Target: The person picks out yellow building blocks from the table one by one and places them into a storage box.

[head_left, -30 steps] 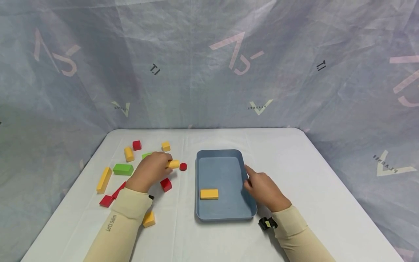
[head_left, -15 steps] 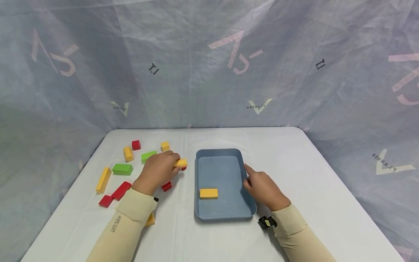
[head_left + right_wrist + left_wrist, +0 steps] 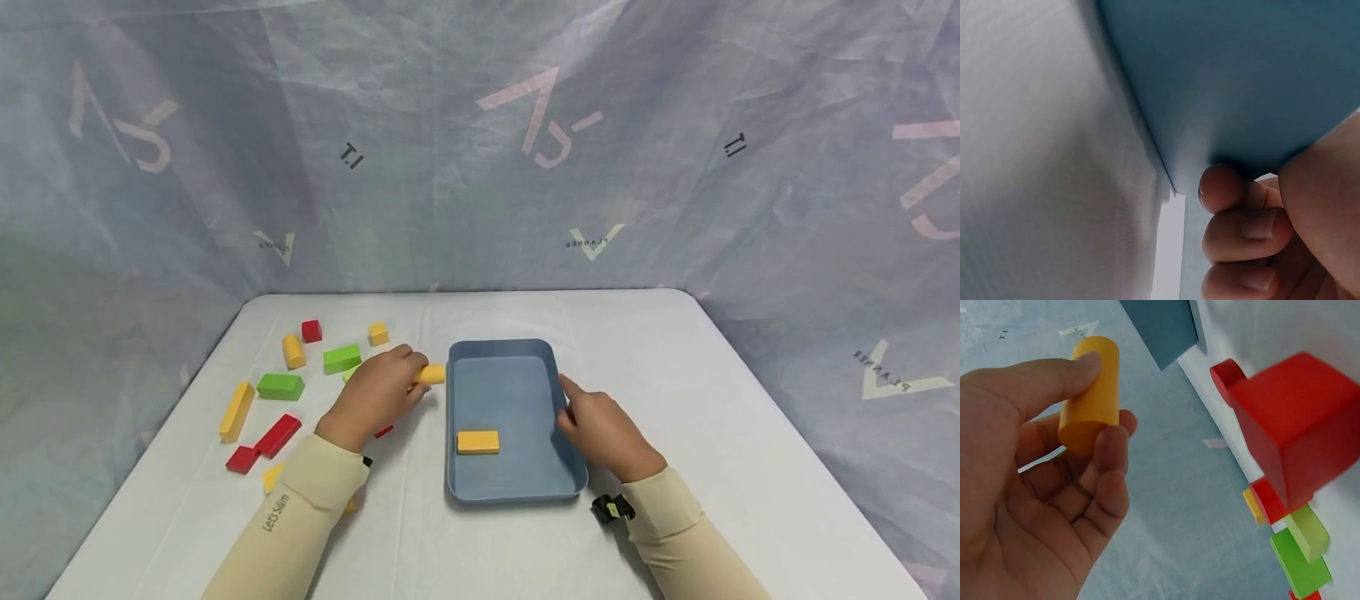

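Left grip pinches a yellow cylinder near the blue tray, whose right rim the right grip holds, fingers curled.

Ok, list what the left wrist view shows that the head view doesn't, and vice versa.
Only the left wrist view: the red disc and the palm side of the left hand.
Only the head view: the right hand at the blue tray's rim, and the yellow block lying inside.
Both: the left hand pinching the yellow cylinder, the tray and green blocks.
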Demonstrator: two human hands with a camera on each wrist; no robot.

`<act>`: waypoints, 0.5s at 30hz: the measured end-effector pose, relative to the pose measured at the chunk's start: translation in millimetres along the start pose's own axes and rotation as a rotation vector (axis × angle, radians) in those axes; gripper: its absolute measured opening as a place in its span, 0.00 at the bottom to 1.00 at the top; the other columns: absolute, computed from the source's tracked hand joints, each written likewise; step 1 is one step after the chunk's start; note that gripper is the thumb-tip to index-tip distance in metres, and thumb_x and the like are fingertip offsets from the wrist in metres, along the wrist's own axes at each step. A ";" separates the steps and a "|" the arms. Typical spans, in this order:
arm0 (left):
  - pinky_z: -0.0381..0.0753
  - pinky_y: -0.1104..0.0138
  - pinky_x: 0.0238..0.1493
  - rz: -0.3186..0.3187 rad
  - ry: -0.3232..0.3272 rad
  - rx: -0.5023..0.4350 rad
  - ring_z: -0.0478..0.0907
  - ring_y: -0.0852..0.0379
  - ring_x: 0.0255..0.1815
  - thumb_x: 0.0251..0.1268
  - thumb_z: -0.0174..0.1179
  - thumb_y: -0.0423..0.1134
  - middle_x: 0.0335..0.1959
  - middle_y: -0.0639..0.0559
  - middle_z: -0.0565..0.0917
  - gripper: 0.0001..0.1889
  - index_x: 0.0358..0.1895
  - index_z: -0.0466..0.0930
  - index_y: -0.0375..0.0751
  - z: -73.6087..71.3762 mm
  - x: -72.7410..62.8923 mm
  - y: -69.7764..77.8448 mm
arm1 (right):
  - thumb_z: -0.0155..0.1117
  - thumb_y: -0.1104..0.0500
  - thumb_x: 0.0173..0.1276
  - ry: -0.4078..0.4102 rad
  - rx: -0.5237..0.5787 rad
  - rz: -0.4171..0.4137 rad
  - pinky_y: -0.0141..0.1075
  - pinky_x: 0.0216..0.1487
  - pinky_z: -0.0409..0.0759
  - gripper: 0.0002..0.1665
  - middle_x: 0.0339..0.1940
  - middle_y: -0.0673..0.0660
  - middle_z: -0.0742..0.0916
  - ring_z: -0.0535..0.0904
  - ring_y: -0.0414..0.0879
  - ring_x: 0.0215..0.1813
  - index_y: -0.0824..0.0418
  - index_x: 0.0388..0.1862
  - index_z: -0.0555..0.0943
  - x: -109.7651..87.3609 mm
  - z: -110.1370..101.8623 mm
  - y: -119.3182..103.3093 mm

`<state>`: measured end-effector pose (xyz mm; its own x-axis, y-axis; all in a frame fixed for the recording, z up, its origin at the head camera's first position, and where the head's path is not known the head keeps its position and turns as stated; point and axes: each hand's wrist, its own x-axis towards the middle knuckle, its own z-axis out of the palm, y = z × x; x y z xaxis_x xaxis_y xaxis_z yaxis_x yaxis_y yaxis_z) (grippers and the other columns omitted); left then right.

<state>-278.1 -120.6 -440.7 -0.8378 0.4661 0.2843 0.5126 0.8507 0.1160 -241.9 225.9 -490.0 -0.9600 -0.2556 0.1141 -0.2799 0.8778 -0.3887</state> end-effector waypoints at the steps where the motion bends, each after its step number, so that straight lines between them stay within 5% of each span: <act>1: 0.85 0.61 0.44 0.002 0.005 -0.005 0.80 0.56 0.36 0.63 0.73 0.42 0.40 0.50 0.84 0.15 0.49 0.86 0.40 0.4 0.0 1.2 | 0.55 0.58 0.77 0.001 0.001 0.000 0.32 0.19 0.62 0.36 0.12 0.45 0.73 0.62 0.38 0.14 0.67 0.80 0.63 0.1 -0.1 -0.2; 15: 0.86 0.62 0.41 0.091 0.082 0.005 0.82 0.55 0.34 0.62 0.70 0.33 0.39 0.48 0.84 0.14 0.50 0.86 0.38 7.0 0.3 13.7 | 0.56 0.58 0.76 -0.004 0.003 0.007 0.32 0.20 0.63 0.36 0.12 0.46 0.72 0.62 0.38 0.14 0.67 0.80 0.63 0.2 0.2 -0.5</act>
<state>-272.7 -107.1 -445.7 -0.7698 0.5202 0.3700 0.5846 0.8073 0.0812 -242.0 225.3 -490.0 -0.9619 -0.2512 0.1078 -0.2733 0.8784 -0.3920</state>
